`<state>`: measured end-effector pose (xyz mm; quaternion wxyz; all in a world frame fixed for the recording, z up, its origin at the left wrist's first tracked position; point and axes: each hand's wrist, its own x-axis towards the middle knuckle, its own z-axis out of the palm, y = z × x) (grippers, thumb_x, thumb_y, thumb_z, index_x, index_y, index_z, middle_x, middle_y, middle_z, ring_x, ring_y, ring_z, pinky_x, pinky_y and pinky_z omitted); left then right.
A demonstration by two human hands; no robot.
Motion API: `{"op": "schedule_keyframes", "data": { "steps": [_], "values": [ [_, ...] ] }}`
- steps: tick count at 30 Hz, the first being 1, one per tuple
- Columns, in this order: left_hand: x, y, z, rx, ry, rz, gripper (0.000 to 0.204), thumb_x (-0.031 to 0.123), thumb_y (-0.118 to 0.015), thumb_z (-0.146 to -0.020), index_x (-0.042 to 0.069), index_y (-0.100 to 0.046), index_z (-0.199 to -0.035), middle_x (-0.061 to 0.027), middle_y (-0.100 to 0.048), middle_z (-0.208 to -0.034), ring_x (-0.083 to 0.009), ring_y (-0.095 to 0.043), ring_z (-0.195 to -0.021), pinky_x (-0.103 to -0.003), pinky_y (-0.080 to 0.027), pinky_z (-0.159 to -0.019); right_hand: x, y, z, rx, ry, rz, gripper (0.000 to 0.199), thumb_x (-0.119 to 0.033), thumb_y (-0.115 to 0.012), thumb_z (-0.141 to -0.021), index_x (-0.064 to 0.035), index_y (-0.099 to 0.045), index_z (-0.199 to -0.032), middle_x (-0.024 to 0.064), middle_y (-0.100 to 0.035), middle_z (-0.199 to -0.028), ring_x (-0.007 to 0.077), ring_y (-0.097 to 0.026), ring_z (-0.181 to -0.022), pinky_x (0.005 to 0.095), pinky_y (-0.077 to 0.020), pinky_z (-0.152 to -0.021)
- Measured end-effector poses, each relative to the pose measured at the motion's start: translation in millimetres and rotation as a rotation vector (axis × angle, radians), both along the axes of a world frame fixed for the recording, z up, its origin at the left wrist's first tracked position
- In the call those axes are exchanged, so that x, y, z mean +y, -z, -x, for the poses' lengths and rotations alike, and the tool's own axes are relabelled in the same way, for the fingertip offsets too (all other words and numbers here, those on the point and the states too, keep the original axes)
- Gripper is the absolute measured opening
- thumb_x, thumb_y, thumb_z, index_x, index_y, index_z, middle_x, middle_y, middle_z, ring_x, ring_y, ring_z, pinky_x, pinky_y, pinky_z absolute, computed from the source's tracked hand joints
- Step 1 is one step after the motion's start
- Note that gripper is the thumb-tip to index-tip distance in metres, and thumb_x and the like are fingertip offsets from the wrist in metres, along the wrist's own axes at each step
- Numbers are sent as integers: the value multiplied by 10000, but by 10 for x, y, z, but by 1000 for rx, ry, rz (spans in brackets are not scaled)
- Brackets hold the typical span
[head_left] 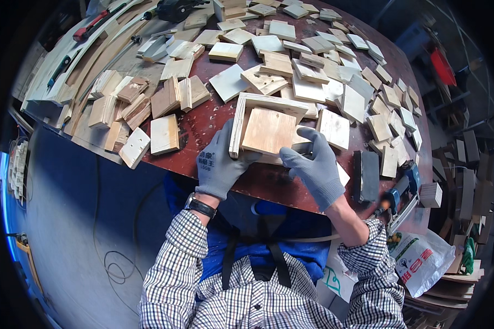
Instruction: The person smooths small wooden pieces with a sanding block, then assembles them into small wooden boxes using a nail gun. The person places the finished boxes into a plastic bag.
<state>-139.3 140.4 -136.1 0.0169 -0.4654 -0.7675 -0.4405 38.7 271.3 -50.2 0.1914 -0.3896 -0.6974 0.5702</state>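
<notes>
Grey work gloves cover both my hands. My left hand (pixel 220 167) is wrapped round the lower left corner of an open plywood frame (pixel 237 127), held over the table's near edge. Two of the frame's walls show, on the left and along the far side. Within that corner sits a square, reddish-brown wood block (pixel 270 131). My right hand (pixel 319 171) has its thumb and forefinger closed at the block's lower right edge. A pale plywood piece partly shows behind those fingers. The underside of the frame is hidden.
Many loose plywood blocks (pixel 313 71) cover the dark red table (pixel 203 131). To the right lie a black block (pixel 366 176) and a nail gun (pixel 403 192). Long boards (pixel 88 60) and a red-handled tool (pixel 93 26) lie far left. A white sack (pixel 422 260) hangs beside stacked boards.
</notes>
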Motion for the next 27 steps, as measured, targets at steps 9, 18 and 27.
{"op": "schedule_keyframes", "data": {
  "steps": [9,18,27],
  "values": [
    [-28,9,-13,-7,-17,5,931,614,-849,-824,12,-529,-1458,-203,-693,-1256,-372,-716,-1119,-461,-612,-908,49,14,41,-45,-114,-218,678,-228,-842,-920,56,-537,-1455,206,-751,-1108,222,-773,-927,343,-631,-788],
    [-16,48,5,-87,-5,-32,853,558,-884,-824,33,-586,-1426,-197,-720,-1231,-376,-738,-1103,-454,-606,-917,242,-14,-30,-52,-358,-97,769,-169,-780,-910,26,-421,-1562,275,-561,-1444,331,-726,-1082,399,-603,-972],
    [-9,58,-8,-154,7,-54,735,475,-915,-840,-29,-642,-1300,-164,-757,-1168,-268,-745,-1034,-387,-583,-905,383,229,-10,-47,-353,-399,681,-66,-614,-887,6,-475,-1549,279,-623,-1358,387,-673,-1219,414,-582,-1037]
  ]
}}
